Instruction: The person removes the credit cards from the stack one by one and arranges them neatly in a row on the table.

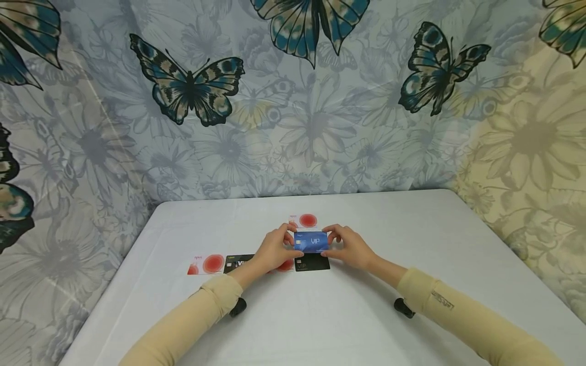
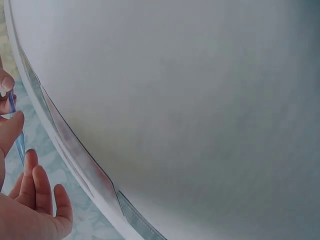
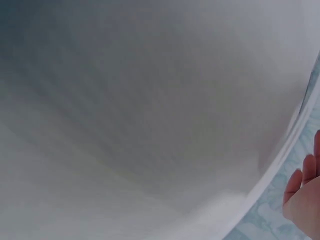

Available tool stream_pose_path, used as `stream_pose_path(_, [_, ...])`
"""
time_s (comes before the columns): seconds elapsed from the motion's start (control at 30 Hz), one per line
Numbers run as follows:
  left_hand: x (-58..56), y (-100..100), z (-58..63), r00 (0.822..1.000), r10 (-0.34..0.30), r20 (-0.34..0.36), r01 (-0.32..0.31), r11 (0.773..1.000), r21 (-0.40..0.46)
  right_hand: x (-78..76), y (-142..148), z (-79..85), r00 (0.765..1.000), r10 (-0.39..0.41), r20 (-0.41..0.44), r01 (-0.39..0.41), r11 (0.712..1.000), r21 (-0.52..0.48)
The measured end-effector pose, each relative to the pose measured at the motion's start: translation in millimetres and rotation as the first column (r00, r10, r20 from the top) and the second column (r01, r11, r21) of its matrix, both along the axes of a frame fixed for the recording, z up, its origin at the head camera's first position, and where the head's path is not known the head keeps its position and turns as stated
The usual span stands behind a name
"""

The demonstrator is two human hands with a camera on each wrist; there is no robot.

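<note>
A blue card (image 1: 311,242) printed "VIP" is held up between both hands in the head view. My left hand (image 1: 273,247) pinches its left end between thumb and fingers, and my right hand (image 1: 350,247) pinches its right end. In the left wrist view the blue card (image 2: 20,146) shows edge-on, raised above the table. Just below it in the head view lies a black VIP card (image 1: 312,263). Behind it lies a white card with a red disc (image 1: 308,220). The right wrist view shows only part of the right hand (image 3: 305,200), with no card visible in it.
Left of the hands, a white card with a red disc (image 1: 206,264) and a black card (image 1: 235,262) lie in a row. Another red-disc card (image 1: 286,266) is partly hidden by the left hand. The white table (image 1: 412,223) reaches back to a butterfly-patterned wall covering (image 1: 316,127).
</note>
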State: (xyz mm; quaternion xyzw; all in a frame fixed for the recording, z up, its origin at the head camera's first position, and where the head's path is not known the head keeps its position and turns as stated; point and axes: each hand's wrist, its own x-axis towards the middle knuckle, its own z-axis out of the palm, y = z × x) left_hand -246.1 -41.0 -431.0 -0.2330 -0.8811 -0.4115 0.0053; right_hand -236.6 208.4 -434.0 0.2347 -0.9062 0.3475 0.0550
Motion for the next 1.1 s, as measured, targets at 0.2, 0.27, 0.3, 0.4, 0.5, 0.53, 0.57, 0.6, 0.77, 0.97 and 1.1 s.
stream_pose_path(0.2, [5.3, 0, -3.0, 1.0, -0.026, 0.004, 0.026, 0.999, -0.021, 7.5, 4, -3.6, 1.0, 0.012, 0.0, -0.012, 1.0, -0.018])
stream_pose_path(0.27, [7.5, 0, -3.2, 0.999, -0.042, 0.004, 0.042, 0.999, -0.022, 9.6, 5, -4.4, 1.0, 0.02, -0.002, -0.02, 1.0, -0.021])
stream_pose_path(0.3, [8.9, 0, -3.2, 0.999, -0.05, 0.005, 0.05, 0.999, -0.02, 10.6, 6, -4.9, 1.0, 0.025, -0.005, -0.025, 1.0, -0.016])
stream_pose_path(0.4, [12.9, -1, -3.3, 0.997, -0.071, 0.011, 0.071, 0.997, -0.017, 14.8, 7, -5.0, 0.999, 0.036, -0.001, -0.036, 0.999, -0.008])
stream_pose_path(0.5, [16.2, 0, -2.9, 0.996, -0.089, 0.016, 0.09, 0.996, -0.027, 19.8, 10, -5.6, 0.999, 0.047, 0.003, -0.047, 0.999, -0.003])
stream_pose_path(0.53, [17.0, 0, -2.6, 0.995, -0.097, 0.009, 0.097, 0.995, -0.032, 21.2, 11, -5.8, 0.999, 0.049, 0.005, -0.049, 0.999, -0.002])
stream_pose_path(0.57, [17.8, 1, -2.2, 0.995, -0.102, 0.003, 0.102, 0.994, -0.04, 22.5, 12, -6.2, 0.999, 0.05, 0.007, -0.05, 0.999, 0.003])
stream_pose_path(0.6, [18.5, 2, -1.8, 0.994, -0.106, -0.002, 0.106, 0.993, -0.05, 23.5, 14, -6.5, 0.999, 0.05, 0.013, -0.05, 0.999, 0.007])
stream_pose_path(0.77, [21.9, 7, 0.2, 0.995, -0.097, -0.031, 0.092, 0.987, -0.13, 26.0, 22, -7.4, 0.998, 0.057, 0.015, -0.057, 0.998, 0.028])
stream_pose_path(0.97, [24.4, 20, 0.9, 0.994, -0.071, -0.078, 0.05, 0.968, -0.245, 28.8, 34, -6.3, 0.998, 0.067, 0.009, -0.067, 0.997, 0.042])
stream_pose_path(1.1, [25.4, 30, 2.4, 0.993, -0.071, -0.094, 0.039, 0.952, -0.305, 30.1, 45, -7.3, 0.997, 0.072, 0.028, -0.074, 0.995, 0.064])
